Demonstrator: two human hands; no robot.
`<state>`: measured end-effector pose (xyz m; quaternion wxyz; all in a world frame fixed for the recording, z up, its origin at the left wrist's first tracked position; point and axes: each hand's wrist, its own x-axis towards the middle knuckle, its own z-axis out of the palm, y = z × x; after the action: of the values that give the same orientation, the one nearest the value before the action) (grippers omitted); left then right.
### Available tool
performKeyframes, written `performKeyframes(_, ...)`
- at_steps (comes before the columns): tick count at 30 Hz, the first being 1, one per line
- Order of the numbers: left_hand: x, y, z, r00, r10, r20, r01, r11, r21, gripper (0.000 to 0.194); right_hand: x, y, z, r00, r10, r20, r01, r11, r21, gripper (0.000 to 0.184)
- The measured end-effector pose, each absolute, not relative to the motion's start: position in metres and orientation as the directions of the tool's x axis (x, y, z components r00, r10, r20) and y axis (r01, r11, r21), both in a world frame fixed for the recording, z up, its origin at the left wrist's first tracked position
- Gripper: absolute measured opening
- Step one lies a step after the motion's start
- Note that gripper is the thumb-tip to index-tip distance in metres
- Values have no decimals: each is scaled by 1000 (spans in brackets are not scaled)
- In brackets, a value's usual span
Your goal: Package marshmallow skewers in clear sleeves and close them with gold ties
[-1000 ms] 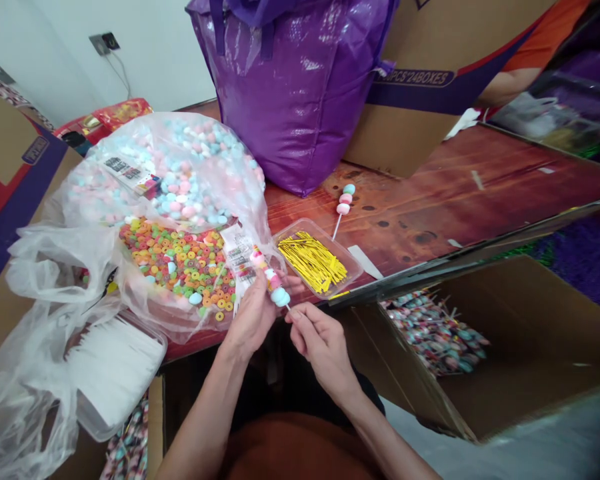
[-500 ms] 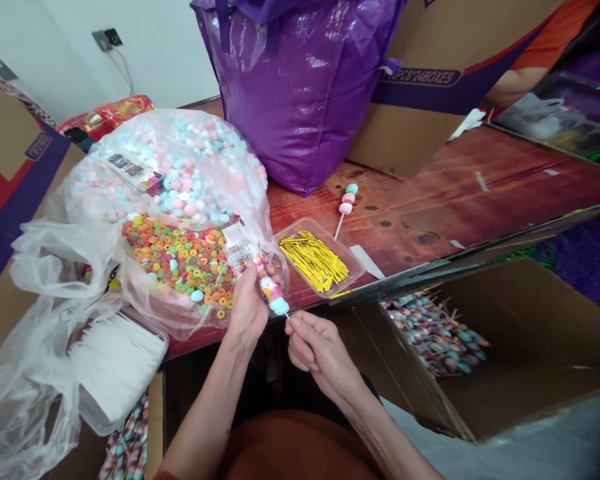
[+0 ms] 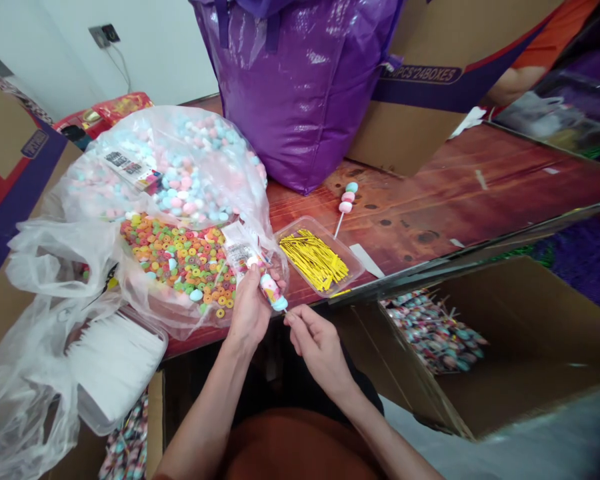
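Note:
My left hand (image 3: 251, 308) is closed around a printed clear wrapper with a marshmallow skewer (image 3: 272, 293) inside it. Pale blue marshmallow shows at the skewer's lower end, where a thin white stick pokes out. The thumb and fingers of my right hand (image 3: 314, 337) pinch that stick. Just beyond my hands stands a clear tray of yellow twist ties (image 3: 315, 261). An unwrapped marshmallow skewer (image 3: 347, 203) leans on the tray's far edge. Left of my left hand lies an open bag of colourful ring candies (image 3: 180, 260).
A big bag of pastel marshmallows (image 3: 180, 167) and a tub of white sticks (image 3: 117, 363) are at left. A purple bag (image 3: 305, 100) stands behind. At lower right, an open carton (image 3: 525, 333) holds wrapped skewers. Another person's arm (image 3: 517, 83) shows at upper right.
The skewer sits slightly deeper in the wrapper. My right hand's fingers have shifted a little on the stick, and the left hand keeps its grip.

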<state>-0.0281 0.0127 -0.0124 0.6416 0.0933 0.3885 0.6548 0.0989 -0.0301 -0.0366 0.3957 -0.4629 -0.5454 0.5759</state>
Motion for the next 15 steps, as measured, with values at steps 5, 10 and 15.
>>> performKeyframes(5, -26, 9, -10, -99, 937, -336, -769, 142, 623, 22, 91, -28, -41, -196, 979, 59, 204, 100, -974, 25)
performKeyframes(10, -31, 12, -8, -123, 919, -374, -763, 153, 627, 33, 89, -28, -40, -159, 959, 234, 307, 273, -912, 22)
performKeyframes(15, -28, 12, -9, -177, 915, -362, -732, 123, 670, 30, 85, -33, -41, -160, 966, 203, 309, 244, -919, 24)
